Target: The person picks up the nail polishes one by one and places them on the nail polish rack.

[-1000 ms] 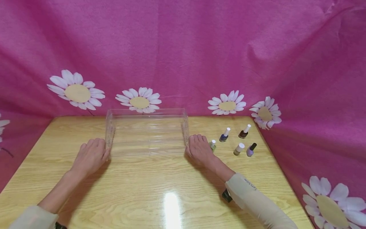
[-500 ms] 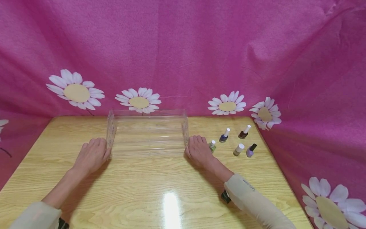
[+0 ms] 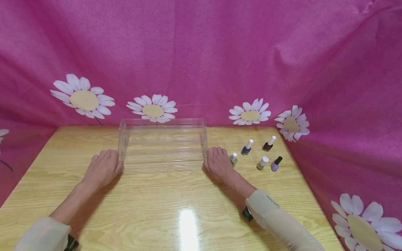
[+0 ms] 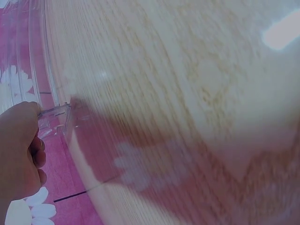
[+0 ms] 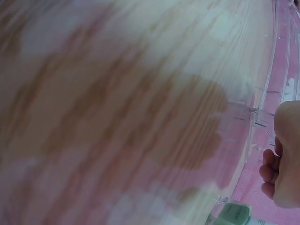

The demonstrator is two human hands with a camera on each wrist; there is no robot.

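A clear acrylic tiered rack [image 3: 165,165] stands on the wooden table, its back close to the pink cloth. My left hand [image 3: 103,168] grips the rack's left side at the lower front corner. In the left wrist view, the left thumb [image 4: 24,117] lies along the clear edge, with the fingers curled beneath. At the opposite front corner, my right hand [image 3: 219,164] holds the right side in the same way. A green nail polish bottle [image 3: 233,159] with a white cap stands just beyond the right hand, partly hidden by it.
More nail polish bottles stand to the right: blue [image 3: 246,147], dark brown [image 3: 268,144], greyish with a white cap [image 3: 262,163] and lilac with a black cap [image 3: 276,164]. Pink flowered cloth [image 3: 201,62] rises behind the wooden table [image 3: 150,209] and along both sides.
The left end of the rack has shifted slightly to the right, along with my left hand. My right hand and the bottles stay nearly where they were.
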